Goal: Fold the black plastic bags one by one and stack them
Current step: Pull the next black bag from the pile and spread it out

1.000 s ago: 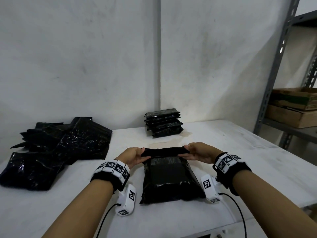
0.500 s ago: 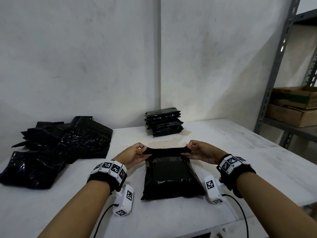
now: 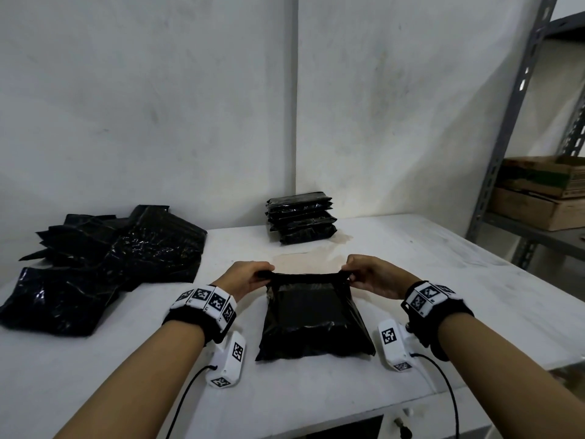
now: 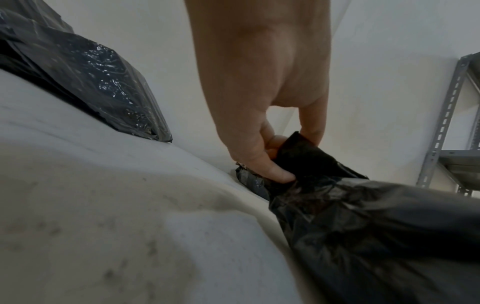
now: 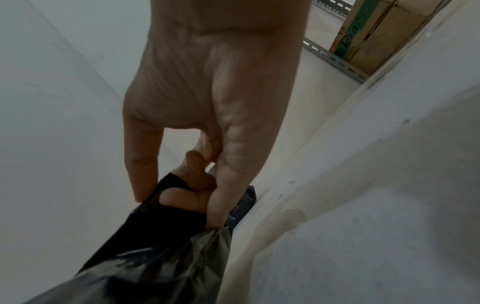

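A black plastic bag lies partly folded on the white table in front of me. My left hand pinches its far left corner and my right hand pinches its far right corner, stretching the top edge between them. In the left wrist view the left hand curls round the bag. The right wrist view shows the right hand gripping the bag. A stack of folded bags sits against the wall behind. A loose pile of unfolded bags lies at the left.
A grey metal shelf with cardboard boxes stands at the right. The wall runs close behind the table. A brownish stain marks the table between my hands and the stack.
Both hands have moved slightly away from me with the bag's top edge, lifting and stretching it. The rest of the bag stays on the table.
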`<state>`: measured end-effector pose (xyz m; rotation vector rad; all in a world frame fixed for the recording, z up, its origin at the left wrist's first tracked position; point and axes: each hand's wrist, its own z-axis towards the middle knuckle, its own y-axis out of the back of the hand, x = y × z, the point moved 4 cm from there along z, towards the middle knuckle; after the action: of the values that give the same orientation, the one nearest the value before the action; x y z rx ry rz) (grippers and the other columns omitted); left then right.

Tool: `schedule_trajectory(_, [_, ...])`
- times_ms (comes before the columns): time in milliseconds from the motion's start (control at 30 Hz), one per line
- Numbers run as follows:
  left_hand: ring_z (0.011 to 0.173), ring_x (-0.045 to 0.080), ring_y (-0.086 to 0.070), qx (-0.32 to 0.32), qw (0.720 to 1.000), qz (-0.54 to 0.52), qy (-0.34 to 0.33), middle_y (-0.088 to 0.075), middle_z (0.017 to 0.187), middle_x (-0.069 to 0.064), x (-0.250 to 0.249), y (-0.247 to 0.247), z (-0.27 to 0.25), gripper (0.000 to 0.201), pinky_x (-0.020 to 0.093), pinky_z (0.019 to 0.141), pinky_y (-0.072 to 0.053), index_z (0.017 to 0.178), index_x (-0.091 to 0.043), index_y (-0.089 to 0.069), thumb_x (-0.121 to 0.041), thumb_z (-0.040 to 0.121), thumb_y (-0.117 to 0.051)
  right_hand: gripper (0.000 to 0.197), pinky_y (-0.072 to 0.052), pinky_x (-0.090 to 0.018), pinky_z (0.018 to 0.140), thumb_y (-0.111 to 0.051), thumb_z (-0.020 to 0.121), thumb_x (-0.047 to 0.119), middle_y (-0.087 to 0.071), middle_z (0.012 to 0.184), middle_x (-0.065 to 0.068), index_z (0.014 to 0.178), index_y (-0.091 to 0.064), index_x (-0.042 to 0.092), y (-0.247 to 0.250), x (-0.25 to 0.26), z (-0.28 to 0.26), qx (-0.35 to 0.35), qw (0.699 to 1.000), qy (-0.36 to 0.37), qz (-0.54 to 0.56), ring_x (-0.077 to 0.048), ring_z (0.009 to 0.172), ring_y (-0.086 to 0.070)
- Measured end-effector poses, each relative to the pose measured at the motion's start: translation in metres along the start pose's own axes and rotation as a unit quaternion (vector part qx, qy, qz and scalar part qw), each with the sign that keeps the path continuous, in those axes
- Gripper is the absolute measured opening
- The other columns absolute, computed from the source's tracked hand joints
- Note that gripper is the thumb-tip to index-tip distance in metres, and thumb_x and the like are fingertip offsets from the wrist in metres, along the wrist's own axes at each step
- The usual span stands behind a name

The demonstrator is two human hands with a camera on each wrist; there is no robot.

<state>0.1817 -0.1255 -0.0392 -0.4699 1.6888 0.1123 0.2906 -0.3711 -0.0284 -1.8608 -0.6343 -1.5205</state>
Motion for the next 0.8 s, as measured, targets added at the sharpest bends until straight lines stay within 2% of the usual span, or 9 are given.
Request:
schedule_trajectory(100, [0.083, 0.02, -0.064, 0.003, 1.0, 0.012, -0.002, -0.064, 0.09, 0.014, -0.0012, -0.0001, -0.0029, 0.01, 0.018, 0.07, -0.055, 0.089, 0.004, -0.065, 0.0, 0.09, -0.057, 0.034, -0.046, -0.024, 0.079, -0.06, 0.085, 0.003, -0.04, 0.069, -0.004, 0.059, -0.044, 0.016, -0.0027, 0.0009, -0.0006, -0.011, 1.0, 0.003, -0.019, -0.013, 0.065, -0.047])
schedule_trajectory(200, [0.08, 0.02, -0.063, 0.007, 1.0, 0.016, -0.006, -0.064, 0.086, 0.014, -0.0029, -0.002, -0.0069, 0.01, 0.015, 0.066, -0.056, 0.085, 0.005, -0.065, 0.003, 0.09, -0.057, 0.029, -0.049, -0.023, 0.079, -0.068, 0.088, 0.017, -0.047, 0.065, -0.003, 0.063, -0.053, 0.017, -0.0062, 0.0021, -0.0011, -0.047, 0.996, 0.005, -0.075, -0.012, 0.064, -0.05])
schedule_trajectory(300, [0.077, 0.021, -0.063, 0.018, 0.999, 0.025, -0.012, -0.066, 0.077, 0.013, -0.0034, -0.0022, -0.0096, 0.01, 0.016, 0.065, -0.056, 0.081, 0.003, -0.062, 0.012, 0.085, -0.058, 0.036, -0.052, -0.018, 0.076, -0.067, 0.089, 0.017, -0.046, 0.064, -0.003, 0.061, -0.044, 0.015, -0.0063, 0.0027, 0.0007, -0.063, 0.993, 0.017, -0.096, -0.011, 0.063, -0.05])
schedule_trajectory(400, [0.079, 0.021, -0.065, 0.02, 1.0, 0.012, 0.004, -0.065, 0.086, 0.016, -0.0011, 0.0012, -0.0106, 0.024, 0.018, 0.064, -0.056, 0.102, 0.001, -0.054, 0.016, 0.084, -0.057, 0.034, -0.053, -0.019, 0.078, -0.067, 0.087, 0.01, -0.047, 0.066, -0.003, 0.062, -0.046, 0.012, -0.0048, 0.0027, 0.0014, -0.058, 0.995, 0.025, -0.082, -0.01, 0.062, -0.055])
schedule_trajectory(500, [0.084, 0.022, -0.064, 0.036, 0.999, -0.024, 0.017, -0.063, 0.093, 0.018, -0.0008, 0.0008, -0.0097, 0.028, 0.019, 0.065, -0.057, 0.108, 0.0, -0.051, 0.017, 0.085, -0.053, 0.025, -0.055, -0.02, 0.079, -0.069, 0.085, 0.01, -0.05, 0.068, -0.004, 0.067, -0.053, 0.009, -0.0038, 0.003, 0.0005, -0.056, 0.995, 0.027, -0.076, -0.011, 0.065, -0.057])
schedule_trajectory(600, [0.086, 0.022, -0.064, 0.044, 0.998, -0.033, 0.032, -0.063, 0.096, 0.017, -0.003, -0.0006, -0.011, 0.028, 0.02, 0.065, -0.057, 0.108, -0.002, -0.051, 0.017, 0.087, -0.051, 0.006, -0.056, -0.022, 0.08, -0.069, 0.086, 0.012, -0.058, 0.074, -0.003, 0.085, -0.065, 0.007, -0.0026, 0.0031, -0.0029, -0.056, 0.995, 0.022, -0.076, -0.012, 0.071, -0.058])
schedule_trajectory(700, [0.081, 0.021, -0.066, 0.048, 0.998, -0.033, 0.035, -0.063, 0.095, 0.017, -0.0037, -0.0017, -0.0112, 0.029, 0.019, 0.061, -0.057, 0.108, -0.002, -0.052, 0.018, 0.086, -0.051, 0.029, -0.057, -0.025, 0.082, -0.059, 0.09, -0.002, -0.067, 0.083, -0.006, 0.117, -0.063, 0.008, 0.0019, 0.0026, -0.004, -0.059, 0.996, 0.011, -0.059, -0.013, 0.074, -0.065])
schedule_trajectory(800, [0.07, 0.016, -0.071, 0.055, 0.997, -0.03, 0.034, -0.062, 0.097, 0.017, -0.0027, -0.0029, -0.011, 0.032, 0.019, 0.063, -0.057, 0.108, -0.003, -0.053, 0.019, 0.084, -0.053, 0.033, -0.055, -0.026, 0.079, -0.055, 0.092, -0.001, -0.063, 0.087, -0.005, 0.121, -0.063, 0.013, 0.0017, 0.0041, -0.007, -0.061, 0.994, -0.005, -0.09, -0.014, 0.076, -0.062])
